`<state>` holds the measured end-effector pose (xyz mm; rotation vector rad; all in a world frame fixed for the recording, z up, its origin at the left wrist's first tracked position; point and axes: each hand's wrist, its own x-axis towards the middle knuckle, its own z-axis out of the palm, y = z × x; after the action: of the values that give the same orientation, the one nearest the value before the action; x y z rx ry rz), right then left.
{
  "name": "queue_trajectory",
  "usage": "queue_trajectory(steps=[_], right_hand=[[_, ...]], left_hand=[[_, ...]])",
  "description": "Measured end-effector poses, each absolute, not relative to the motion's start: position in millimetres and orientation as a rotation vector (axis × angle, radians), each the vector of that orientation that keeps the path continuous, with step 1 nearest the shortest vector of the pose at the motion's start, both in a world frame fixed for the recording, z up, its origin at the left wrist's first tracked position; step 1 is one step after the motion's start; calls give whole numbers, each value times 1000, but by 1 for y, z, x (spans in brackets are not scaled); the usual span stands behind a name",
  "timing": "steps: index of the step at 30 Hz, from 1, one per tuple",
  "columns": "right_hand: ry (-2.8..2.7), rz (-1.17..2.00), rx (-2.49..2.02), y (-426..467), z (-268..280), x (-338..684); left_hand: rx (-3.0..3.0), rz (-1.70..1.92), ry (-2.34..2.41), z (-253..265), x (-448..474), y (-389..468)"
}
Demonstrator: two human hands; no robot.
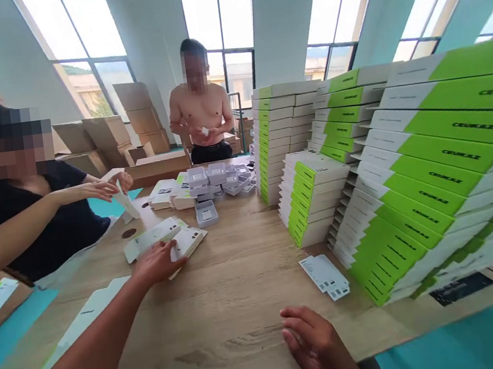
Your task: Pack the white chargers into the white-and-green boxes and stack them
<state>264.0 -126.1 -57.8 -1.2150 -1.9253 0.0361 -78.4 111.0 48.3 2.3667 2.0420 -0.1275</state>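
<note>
The left hand (157,262) reaches far across the table (243,304), fingers spread flat on a stack of flat white cards (163,239) left of centre. The right hand (315,343) rests near, open, holding nothing, beside small labels (325,276).

The left arm stretches from the near left corner far out toward the middle, almost straight, forearm bare. The left hand (157,262) lies palm down at its end, fingers spread and slightly curled, seemingly pressing flat rather than gripping. The right hand (313,344) sits near, at the bottom edge, palm down, fingers loosely together and pointing left, open and holding nothing; its wrist is cut off by the frame.
</note>
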Motion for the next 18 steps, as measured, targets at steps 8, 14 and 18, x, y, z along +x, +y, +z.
queue_trajectory(steps=[8, 14, 18], right_hand=[[-1812, -108, -1745, -118, -25, 346], [-1761, 247, -1850, -93, -19, 348], [-1650, 230, -1842, -95, -8, 347]], left_hand=[[2630, -225, 1627, 44, -54, 45], [3047, -62, 803, 44, -51, 47], [2979, -114, 498, 43, -33, 43]])
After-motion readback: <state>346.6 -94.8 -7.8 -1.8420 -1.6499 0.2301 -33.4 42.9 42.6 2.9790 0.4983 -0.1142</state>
